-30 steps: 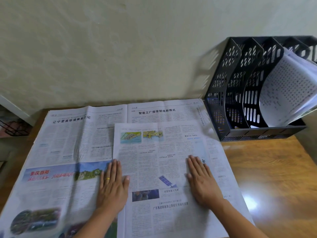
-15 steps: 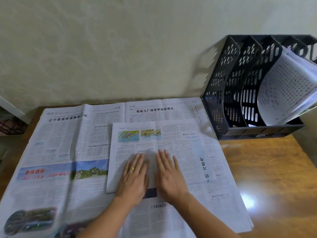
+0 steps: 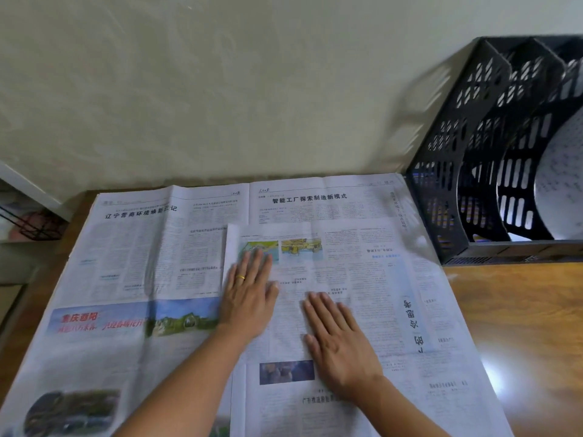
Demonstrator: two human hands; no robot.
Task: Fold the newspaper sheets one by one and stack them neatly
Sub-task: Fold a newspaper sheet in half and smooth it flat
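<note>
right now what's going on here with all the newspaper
A person is folding newspaper on a wooden table. Both hands lie flat on a folded sheet: the left hand near its left edge, the right hand closer to the middle, pressing it smooth. The folded sheet lies on an open newspaper spread that is not yet folded. A black file rack stands at the right.

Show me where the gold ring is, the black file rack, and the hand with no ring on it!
gold ring point(image 3: 241, 277), head view, on the band around a finger of the left hand.
black file rack point(image 3: 454, 146), head view, on its perforated left side wall.
right hand point(image 3: 339, 345), head view, on the back of the hand.
</note>
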